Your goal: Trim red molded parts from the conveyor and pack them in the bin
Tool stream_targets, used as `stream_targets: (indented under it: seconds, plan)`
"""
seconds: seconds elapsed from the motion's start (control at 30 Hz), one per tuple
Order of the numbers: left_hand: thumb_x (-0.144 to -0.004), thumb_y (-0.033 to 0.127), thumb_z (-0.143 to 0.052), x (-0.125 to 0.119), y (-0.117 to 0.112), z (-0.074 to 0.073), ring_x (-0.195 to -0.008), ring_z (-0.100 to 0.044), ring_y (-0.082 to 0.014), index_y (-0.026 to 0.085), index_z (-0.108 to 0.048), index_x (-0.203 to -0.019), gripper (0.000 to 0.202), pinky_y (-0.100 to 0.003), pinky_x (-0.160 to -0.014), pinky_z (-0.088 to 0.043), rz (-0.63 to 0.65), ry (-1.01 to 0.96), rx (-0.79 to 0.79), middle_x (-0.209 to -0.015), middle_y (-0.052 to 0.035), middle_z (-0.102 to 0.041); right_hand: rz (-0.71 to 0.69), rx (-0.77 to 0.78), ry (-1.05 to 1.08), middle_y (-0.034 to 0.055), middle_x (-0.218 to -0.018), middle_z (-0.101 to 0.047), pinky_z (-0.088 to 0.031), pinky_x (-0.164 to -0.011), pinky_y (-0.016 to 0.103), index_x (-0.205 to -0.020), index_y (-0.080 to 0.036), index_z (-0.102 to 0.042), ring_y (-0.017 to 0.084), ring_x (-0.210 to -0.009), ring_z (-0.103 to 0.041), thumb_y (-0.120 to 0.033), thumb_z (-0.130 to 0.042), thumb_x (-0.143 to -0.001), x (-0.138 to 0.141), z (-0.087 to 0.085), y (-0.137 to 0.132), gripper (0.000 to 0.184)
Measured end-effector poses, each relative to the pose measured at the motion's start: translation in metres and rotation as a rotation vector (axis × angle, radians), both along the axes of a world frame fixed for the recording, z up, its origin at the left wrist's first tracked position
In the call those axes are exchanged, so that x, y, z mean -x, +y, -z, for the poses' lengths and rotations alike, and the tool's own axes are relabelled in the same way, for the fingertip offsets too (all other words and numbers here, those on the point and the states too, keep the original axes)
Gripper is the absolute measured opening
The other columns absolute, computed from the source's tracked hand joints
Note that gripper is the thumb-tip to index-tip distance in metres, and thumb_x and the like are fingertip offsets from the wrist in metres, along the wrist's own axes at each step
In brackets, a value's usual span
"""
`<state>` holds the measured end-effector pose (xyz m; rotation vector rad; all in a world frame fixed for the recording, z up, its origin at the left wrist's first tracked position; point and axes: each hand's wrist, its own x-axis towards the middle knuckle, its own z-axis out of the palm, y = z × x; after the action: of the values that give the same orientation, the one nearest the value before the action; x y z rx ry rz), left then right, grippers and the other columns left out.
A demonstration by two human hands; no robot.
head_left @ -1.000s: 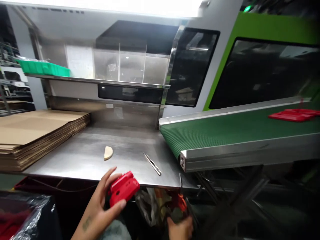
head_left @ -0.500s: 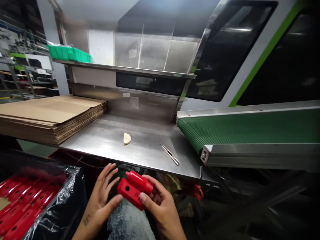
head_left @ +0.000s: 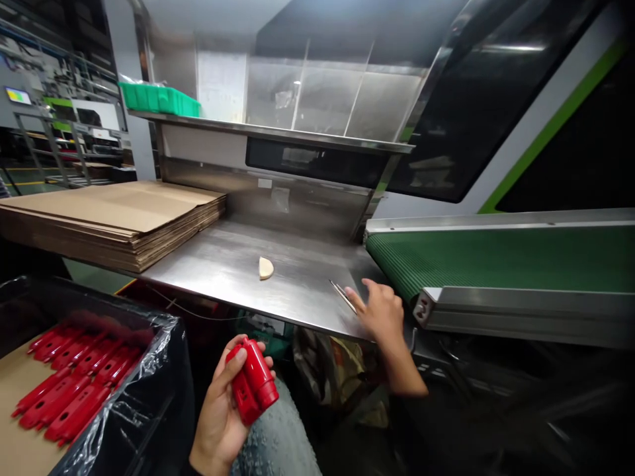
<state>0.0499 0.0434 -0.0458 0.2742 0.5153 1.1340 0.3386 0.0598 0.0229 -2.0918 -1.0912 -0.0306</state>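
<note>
My left hand (head_left: 223, 410) grips a glossy red plastic part (head_left: 253, 380) made of a cylinder joined to a flat block, above my knee. My right hand (head_left: 381, 314) is over the right front of the steel table (head_left: 218, 264), thumb and index finger apart. Its thumb is at the near end of a slim, pointed metal tool (head_left: 341, 292), which lies on the table and is partly hidden by the hand. Whether the thumb presses on it I cannot tell. A cream-coloured half-round piece (head_left: 266, 268) lies mid-table.
Flat cardboard sheets (head_left: 124, 205) are stacked at the table's left. A green conveyor belt (head_left: 496, 261) rises on the right. A plastic-lined box (head_left: 173, 383) at lower left holds rows of red parts (head_left: 74, 396). A green bin (head_left: 159, 99) sits on the shelf above.
The red part has passed from my right hand to my left. My right hand has moved forward and right to the metal tool. The view has shifted slightly.
</note>
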Motion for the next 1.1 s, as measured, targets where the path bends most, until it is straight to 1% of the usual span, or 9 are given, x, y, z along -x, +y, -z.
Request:
stream_targets:
  seconds: [0.1,0.27,0.33,0.43,0.57,0.7,0.87,1.0,1.1]
  plan:
    - [-0.084,0.016,-0.068,0.000,-0.007,-0.008,-0.082,-0.072,-0.0237,0.024,-0.054,-0.124,0.044,-0.038,-0.071,-0.061,0.016,0.003,-0.032,-0.102,-0.0097,-0.071,0.118,0.219,-0.067,0.0103,-0.130,-0.053,-0.034,-0.105,0.059,-0.114,-0.016,-0.060,0.031,-0.125,-0.046,-0.040,-0.065,-0.086,-0.031,0.002,0.040,0.037]
    - [-0.085,0.024,-0.069,-0.003,-0.012,-0.005,-0.071,-0.070,-0.0201,0.020,-0.059,-0.109,0.027,-0.030,-0.059,-0.059,0.015,-0.050,0.031,-0.091,-0.0087,-0.070,0.039,0.326,-0.199,0.0080,-0.117,-0.060,-0.045,-0.096,0.048,-0.112,-0.016,-0.059,0.023,-0.110,-0.056,-0.039,-0.059,-0.092,-0.021,0.012,0.054,0.030]
    - [-0.089,0.027,-0.064,-0.004,-0.011,-0.002,-0.065,-0.067,-0.0160,0.016,-0.061,-0.099,0.015,-0.025,-0.059,-0.058,0.059,-0.095,0.090,-0.083,-0.0090,-0.068,-0.052,0.306,-0.218,0.0074,-0.110,-0.062,-0.047,-0.092,0.045,-0.115,-0.015,-0.058,0.022,-0.101,-0.060,-0.039,-0.055,-0.094,-0.008,0.010,0.043,0.031]
    - [-0.095,0.029,-0.052,-0.005,-0.012,-0.003,-0.061,-0.063,-0.0101,0.011,-0.061,-0.092,0.020,-0.017,-0.060,-0.055,0.139,-0.160,0.164,-0.078,-0.0110,-0.064,-0.267,0.231,-0.189,0.0069,-0.103,-0.066,-0.049,-0.087,0.039,-0.127,-0.016,-0.052,0.019,-0.093,-0.062,-0.033,-0.040,-0.099,0.021,0.005,0.008,0.034]
    - [-0.094,0.033,-0.050,-0.005,-0.014,-0.010,-0.077,-0.067,-0.0161,0.012,-0.062,-0.095,0.024,-0.018,-0.058,-0.056,0.153,-0.173,0.207,-0.086,-0.0119,-0.061,-0.650,0.169,-0.086,0.0029,-0.122,-0.063,-0.048,-0.094,0.030,-0.133,-0.031,-0.051,0.018,-0.112,-0.059,-0.044,-0.037,-0.100,0.076,0.000,-0.066,0.039]
    - [-0.089,0.037,-0.053,-0.004,-0.021,-0.021,-0.065,-0.063,-0.0185,0.019,-0.064,-0.098,0.022,-0.023,-0.039,-0.050,0.169,-0.118,0.151,-0.084,-0.0059,-0.058,-0.988,0.123,-0.061,0.0009,-0.090,-0.064,-0.050,-0.065,0.022,-0.122,-0.034,-0.058,0.014,-0.078,-0.063,-0.035,-0.044,-0.099,0.115,-0.009,-0.115,0.027]
    - [-0.084,0.037,-0.058,0.002,-0.034,-0.040,-0.053,-0.054,-0.0129,0.023,-0.066,-0.102,0.024,-0.019,-0.032,-0.040,0.137,-0.031,0.035,-0.084,-0.0031,-0.055,-0.987,0.075,-0.223,0.0007,-0.078,-0.066,-0.042,-0.046,0.022,-0.105,-0.026,-0.060,0.013,-0.058,-0.060,-0.025,-0.045,-0.096,0.126,-0.018,-0.123,0.017]
    - [-0.076,0.038,-0.066,0.009,-0.044,-0.056,-0.050,-0.052,-0.0102,0.024,-0.069,-0.100,0.029,-0.017,-0.034,-0.039,0.088,0.082,-0.017,-0.085,-0.0023,-0.056,-1.029,-0.012,-0.379,0.0025,-0.076,-0.064,-0.045,-0.047,0.023,-0.131,-0.025,-0.052,0.015,-0.058,-0.060,-0.023,-0.043,-0.095,0.133,-0.023,-0.127,0.037]
    - [-0.080,0.037,-0.064,0.014,-0.051,-0.068,-0.052,-0.052,-0.0087,0.023,-0.068,-0.101,0.026,-0.017,-0.041,-0.043,0.076,0.113,-0.008,-0.086,-0.0019,-0.058,-1.010,0.023,-0.581,0.0004,-0.070,-0.057,-0.040,-0.043,0.022,-0.139,-0.021,-0.045,0.014,-0.054,-0.054,-0.021,-0.039,-0.097,0.141,-0.026,-0.133,0.043]
